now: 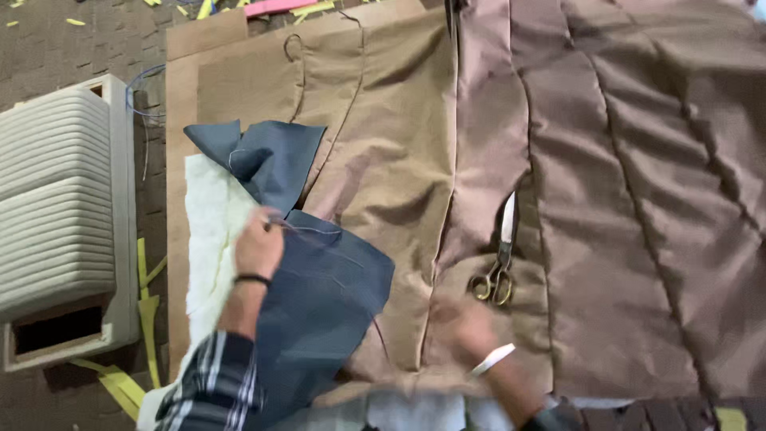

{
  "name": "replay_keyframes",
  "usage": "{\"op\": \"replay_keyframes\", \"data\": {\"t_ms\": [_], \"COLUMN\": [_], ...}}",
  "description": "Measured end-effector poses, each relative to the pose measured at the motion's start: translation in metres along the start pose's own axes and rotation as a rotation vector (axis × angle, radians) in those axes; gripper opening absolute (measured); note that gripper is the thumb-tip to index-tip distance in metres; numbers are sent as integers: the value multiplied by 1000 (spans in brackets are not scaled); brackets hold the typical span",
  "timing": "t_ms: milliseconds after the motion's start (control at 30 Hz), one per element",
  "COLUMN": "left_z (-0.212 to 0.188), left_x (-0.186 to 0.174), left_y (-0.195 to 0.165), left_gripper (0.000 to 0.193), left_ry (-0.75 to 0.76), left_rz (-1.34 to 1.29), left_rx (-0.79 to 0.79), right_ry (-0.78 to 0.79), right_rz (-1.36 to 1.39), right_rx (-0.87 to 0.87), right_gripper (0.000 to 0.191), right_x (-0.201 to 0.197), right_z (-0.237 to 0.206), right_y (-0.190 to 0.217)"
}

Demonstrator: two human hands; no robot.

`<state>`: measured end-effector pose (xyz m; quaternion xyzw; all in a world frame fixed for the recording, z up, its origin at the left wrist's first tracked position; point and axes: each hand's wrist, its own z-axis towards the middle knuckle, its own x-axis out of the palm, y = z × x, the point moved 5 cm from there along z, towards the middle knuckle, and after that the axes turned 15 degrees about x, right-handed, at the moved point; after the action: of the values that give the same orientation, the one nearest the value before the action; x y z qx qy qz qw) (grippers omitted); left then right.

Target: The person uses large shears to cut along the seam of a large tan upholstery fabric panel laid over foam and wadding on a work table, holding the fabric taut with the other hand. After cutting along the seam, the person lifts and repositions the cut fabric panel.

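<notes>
My left hand [257, 246] pinches the folded edge of a dark blue-grey cloth [319, 295] that lies over a white padded layer [209, 231]. A loose thread runs from the fingers across the blue cloth. My right hand [469, 329] is blurred and rests low on the brown fabric [399, 160], just below a pair of scissors [499, 257] with gold handles; whether it grips anything is unclear. The scissors lie on the fabric with blades pointing away from me.
A wide mauve-brown fabric [638, 199] with folds covers the right side. Cardboard sheets [207, 48] lie under the cloth. A white ribbed plastic housing [60, 207] sits at the left. Yellow scraps [120, 383] litter the floor.
</notes>
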<state>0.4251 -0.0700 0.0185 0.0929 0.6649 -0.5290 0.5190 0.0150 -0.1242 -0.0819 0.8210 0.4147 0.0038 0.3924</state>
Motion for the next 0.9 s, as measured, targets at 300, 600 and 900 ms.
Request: {"op": "replay_keyframes", "data": {"t_ms": [300, 600, 900], "left_z": [-29, -15, -28], "left_x": [206, 342, 326], "left_y": [-127, -91, -79], "left_gripper": [45, 21, 20], "left_ry": [254, 185, 89], "left_rz": [-65, -56, -258], "left_rx": [475, 322, 291], "right_ry": [-623, -133, 73], "right_rz": [-203, 459, 627], "right_rx": [194, 383, 370], "right_gripper": [60, 31, 34], "right_x": [-78, -76, 3], "right_z": [69, 78, 92], "right_y": [-78, -141, -115]}}
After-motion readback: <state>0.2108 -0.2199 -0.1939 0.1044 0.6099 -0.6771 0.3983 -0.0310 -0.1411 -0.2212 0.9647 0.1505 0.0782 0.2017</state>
